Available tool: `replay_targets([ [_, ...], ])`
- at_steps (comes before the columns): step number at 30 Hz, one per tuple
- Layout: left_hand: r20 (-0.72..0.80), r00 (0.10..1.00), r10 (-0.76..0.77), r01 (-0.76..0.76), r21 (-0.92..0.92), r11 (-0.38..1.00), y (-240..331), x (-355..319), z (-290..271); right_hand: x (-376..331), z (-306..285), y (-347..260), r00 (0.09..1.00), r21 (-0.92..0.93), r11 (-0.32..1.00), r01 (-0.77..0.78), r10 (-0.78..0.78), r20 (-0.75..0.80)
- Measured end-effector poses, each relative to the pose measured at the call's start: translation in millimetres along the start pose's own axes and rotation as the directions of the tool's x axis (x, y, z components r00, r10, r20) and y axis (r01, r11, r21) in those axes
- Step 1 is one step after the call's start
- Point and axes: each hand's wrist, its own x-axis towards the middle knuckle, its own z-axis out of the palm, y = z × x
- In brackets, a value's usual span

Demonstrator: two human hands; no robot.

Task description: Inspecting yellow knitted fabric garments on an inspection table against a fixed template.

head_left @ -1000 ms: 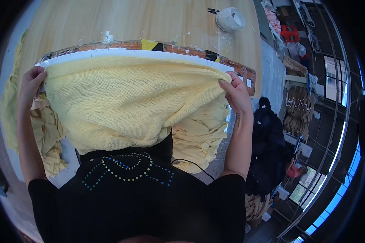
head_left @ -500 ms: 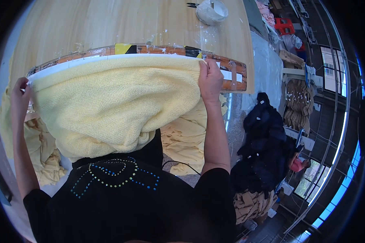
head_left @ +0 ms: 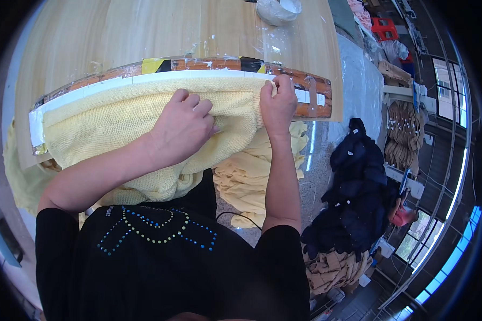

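A pale yellow knit garment (head_left: 91, 125) lies along a long board with a white marked strip (head_left: 107, 85), its lower part hanging toward my body in loose folds. At the garment's upper right corner, my right hand (head_left: 279, 107) pinches the knit edge by the strip. My left hand (head_left: 183, 128) is over the middle of the garment, fingers curled in with the knuckles up. Whatever those fingers may hold is hidden beneath the hand. Yellow and black tape (head_left: 154, 66) crosses the board's brown back edge.
The board lies on a wooden table (head_left: 102, 32). At its far side stands a plastic-wrapped white roll (head_left: 278, 12). More yellow knitwear (head_left: 246, 182) lies below on the right, beside a dark garment pile (head_left: 353, 187) and brown pieces (head_left: 337, 273). A red stool (head_left: 384, 29) stands farther off.
My left hand has left the garment's far left corner and come across to its middle, baring the strip's left end. My right hand stays at the right corner.
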Motion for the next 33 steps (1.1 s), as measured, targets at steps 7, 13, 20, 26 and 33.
replay_targets([
  [7,-0.134,0.991,-0.007,-0.005,-0.092,0.996,23,57,18,2,3,8,1.0,-0.007,1.0,-0.001,0.001,0.012],
  [13,0.05,0.998,-0.039,0.039,0.008,0.999,35,68,32,7,-2,12,0.996,0.076,0.996,-0.055,0.05,0.07],
  [20,-0.05,0.999,-0.005,0.014,0.164,0.986,40,75,50,11,-6,12,0.99,0.106,0.988,-0.111,0.101,0.101],
  [26,-0.038,0.998,0.045,-0.037,0.2,0.979,34,73,48,54,-14,-9,0.997,-0.246,0.968,0.055,-0.041,0.063],
  [33,-0.104,0.991,0.085,-0.057,0.249,0.967,37,72,50,174,26,-20,0.932,-0.381,0.871,0.308,-0.357,-0.062],
])
